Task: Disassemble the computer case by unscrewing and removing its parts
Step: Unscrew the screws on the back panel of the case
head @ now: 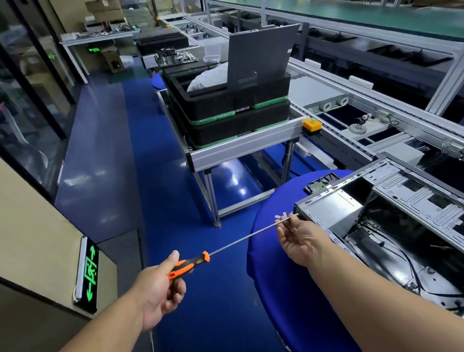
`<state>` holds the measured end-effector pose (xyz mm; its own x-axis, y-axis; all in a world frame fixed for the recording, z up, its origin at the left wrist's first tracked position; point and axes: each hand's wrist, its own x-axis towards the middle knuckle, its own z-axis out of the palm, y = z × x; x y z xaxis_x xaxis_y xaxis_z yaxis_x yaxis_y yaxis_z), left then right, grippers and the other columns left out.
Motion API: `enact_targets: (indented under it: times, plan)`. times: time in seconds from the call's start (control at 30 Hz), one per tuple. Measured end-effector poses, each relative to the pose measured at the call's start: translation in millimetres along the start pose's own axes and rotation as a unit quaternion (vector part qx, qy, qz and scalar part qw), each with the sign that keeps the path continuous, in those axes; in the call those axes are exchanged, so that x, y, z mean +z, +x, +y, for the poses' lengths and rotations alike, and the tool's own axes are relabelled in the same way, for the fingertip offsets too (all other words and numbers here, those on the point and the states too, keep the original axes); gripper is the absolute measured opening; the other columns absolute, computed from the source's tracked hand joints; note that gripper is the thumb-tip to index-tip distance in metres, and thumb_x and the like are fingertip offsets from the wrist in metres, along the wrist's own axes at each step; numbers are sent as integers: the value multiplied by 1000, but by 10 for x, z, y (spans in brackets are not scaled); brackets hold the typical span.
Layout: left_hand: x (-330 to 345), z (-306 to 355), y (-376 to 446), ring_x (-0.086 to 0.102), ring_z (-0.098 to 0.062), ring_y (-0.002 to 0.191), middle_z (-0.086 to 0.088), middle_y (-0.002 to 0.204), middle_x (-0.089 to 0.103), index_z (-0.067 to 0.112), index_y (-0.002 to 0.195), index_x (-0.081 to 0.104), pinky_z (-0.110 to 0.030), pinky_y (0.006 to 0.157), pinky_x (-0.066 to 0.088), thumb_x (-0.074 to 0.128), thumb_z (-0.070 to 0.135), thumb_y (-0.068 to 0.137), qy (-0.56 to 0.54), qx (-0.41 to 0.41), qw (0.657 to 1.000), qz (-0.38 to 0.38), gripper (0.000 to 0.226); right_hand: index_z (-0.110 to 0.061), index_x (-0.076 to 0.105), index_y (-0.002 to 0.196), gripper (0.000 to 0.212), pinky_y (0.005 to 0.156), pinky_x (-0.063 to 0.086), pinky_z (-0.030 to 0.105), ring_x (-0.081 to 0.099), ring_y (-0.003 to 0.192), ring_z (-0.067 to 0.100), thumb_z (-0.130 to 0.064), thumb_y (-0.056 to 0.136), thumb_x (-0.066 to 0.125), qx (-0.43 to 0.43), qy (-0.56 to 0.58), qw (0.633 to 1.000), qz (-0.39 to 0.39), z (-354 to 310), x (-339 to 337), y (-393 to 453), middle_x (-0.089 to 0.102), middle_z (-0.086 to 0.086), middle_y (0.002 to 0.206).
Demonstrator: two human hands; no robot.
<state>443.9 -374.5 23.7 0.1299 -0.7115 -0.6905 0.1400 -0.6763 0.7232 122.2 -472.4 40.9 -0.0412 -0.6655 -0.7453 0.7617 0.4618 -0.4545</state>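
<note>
Head view: the left hand (pixel 161 289) grips the screwdriver (pixel 190 264) by its orange handle, while the right hand (pixel 299 241) pinches the long shaft near its tip, apparently steadying it against the computer case (pixel 388 216) corner just beyond, probably at a screw.

I'm looking at a glossy blue floor (pixel 133 146) catching white glare. Glass partition (pixel 24 81) runs along my left, a green exit sign (pixel 90 273) glows low on the beige wall (pixel 19 214), and an aluminium-framed conveyor line (pixel 369 103) stretches off right.
</note>
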Motion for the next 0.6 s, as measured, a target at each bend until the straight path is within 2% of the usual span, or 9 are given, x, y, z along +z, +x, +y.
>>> enact_targets:
  times: [0.1,0.2,0.23,0.33,0.43,0.5,0.6]
  plan:
    - [24,-7,-31,56,-20,55,-15,76,65,12,102,76,-28,45,39,64,54,101,22,46,999,-7,44,-4,67,90,27,72,56,24,67,74,16,-24,105,57,-1,2,1000,1,2,-3,1,71,12,97]
    - [77,-22,-90,59,-16,62,-9,84,67,22,107,68,-30,55,44,74,42,95,135,169,976,4,25,-5,66,91,27,72,55,23,67,75,16,-25,106,56,-3,1,1000,-3,8,-7,3,71,11,97]
    - [87,-30,-111,61,-14,67,-3,89,68,28,110,65,-28,60,47,77,35,93,201,211,956,21,22,-5,66,91,27,72,54,23,67,75,16,-25,106,55,-2,1,1000,-3,9,-9,6,72,11,96]
    - [109,-69,-165,61,-4,94,15,109,60,40,116,56,-13,72,46,78,20,93,382,316,864,89,38,-5,67,92,26,70,54,22,65,71,14,-25,106,56,2,1,1000,-2,9,-5,15,72,11,91]
    - [127,-81,-207,57,3,100,23,113,51,40,117,54,-8,74,44,75,13,95,423,385,814,102,40,-5,67,95,25,69,54,22,65,69,13,-24,106,56,4,4,1000,1,9,-6,21,72,11,90]
    - [123,-61,-212,56,5,101,22,111,54,37,115,57,-7,74,44,74,14,95,423,396,809,101,34,-4,68,96,26,68,54,22,65,67,13,-25,106,56,4,3,1000,3,7,-10,18,72,12,88]
    - [115,-44,-206,57,4,96,13,102,63,34,110,62,-4,74,43,73,16,96,396,380,831,92,26,-3,68,96,27,67,53,22,64,67,13,-26,106,56,4,-1,1000,7,6,-9,8,72,11,85]
